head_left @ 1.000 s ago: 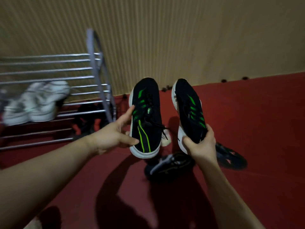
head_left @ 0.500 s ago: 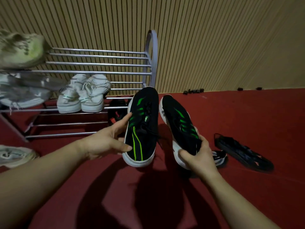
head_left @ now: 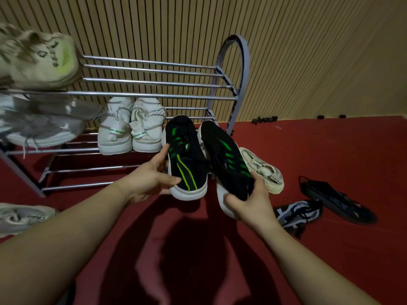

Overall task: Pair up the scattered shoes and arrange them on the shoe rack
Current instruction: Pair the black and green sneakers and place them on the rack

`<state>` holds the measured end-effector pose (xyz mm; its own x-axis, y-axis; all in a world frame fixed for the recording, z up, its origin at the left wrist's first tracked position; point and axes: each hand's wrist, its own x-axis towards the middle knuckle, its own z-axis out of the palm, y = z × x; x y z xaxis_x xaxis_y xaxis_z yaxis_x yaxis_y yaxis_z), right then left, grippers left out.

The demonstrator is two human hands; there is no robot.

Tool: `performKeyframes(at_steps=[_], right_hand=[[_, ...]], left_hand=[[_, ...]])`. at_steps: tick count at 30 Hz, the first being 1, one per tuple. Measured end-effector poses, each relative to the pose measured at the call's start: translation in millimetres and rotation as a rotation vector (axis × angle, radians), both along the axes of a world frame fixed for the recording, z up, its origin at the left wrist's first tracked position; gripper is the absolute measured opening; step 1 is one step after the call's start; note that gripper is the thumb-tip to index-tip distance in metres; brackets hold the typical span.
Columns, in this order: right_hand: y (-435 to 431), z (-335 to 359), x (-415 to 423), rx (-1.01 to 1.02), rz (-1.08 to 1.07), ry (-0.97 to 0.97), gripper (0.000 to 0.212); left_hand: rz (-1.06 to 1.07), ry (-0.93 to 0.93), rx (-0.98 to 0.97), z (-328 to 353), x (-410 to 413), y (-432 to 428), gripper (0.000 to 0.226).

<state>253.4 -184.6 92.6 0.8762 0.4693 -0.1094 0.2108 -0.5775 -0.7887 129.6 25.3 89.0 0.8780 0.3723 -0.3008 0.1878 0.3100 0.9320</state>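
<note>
Hands: left hand (head_left: pixel 152 181) and right hand (head_left: pixel 248 200) each grip one black-green shoe (head_left: pixel 187 164), held before the rack (head_left: pixel 154 95).
Done: white pair (head_left: pixel 132 126) shelved.
Left: loose shoes on floor (head_left: pixel 330 161).

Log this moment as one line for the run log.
left hand: holds black-green shoe | right hand: holds its mate | shoe rack: white pair on middle shelf
</note>
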Motion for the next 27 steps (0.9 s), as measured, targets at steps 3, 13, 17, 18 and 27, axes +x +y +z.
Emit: performKeyframes(at_steps=[3,13,17,18,27], right_hand=[[33,3,2,-0.004,-0.02,-0.023,0.091],[55,0,-7,-0.142,-0.02,-0.026,0.098],[55,-5,-14,-0.114,-0.042,-0.008,0.098],[54,-4,-14,-0.107,-0.046,-0.014,0.099],[66,-2,-14,-0.068,-0.073,-0.024,0.1]], left_hand=[[0.022,-0.001,-0.018,1,24,19,0.099],[0.187,-0.018,0.013,-30,29,10,0.074],[0.224,0.007,-0.052,-34,30,-5,0.064],[0.222,0.025,-0.077,-31,29,-7,0.063],[0.295,-0.062,-0.256,-3,37,23,0.035]])
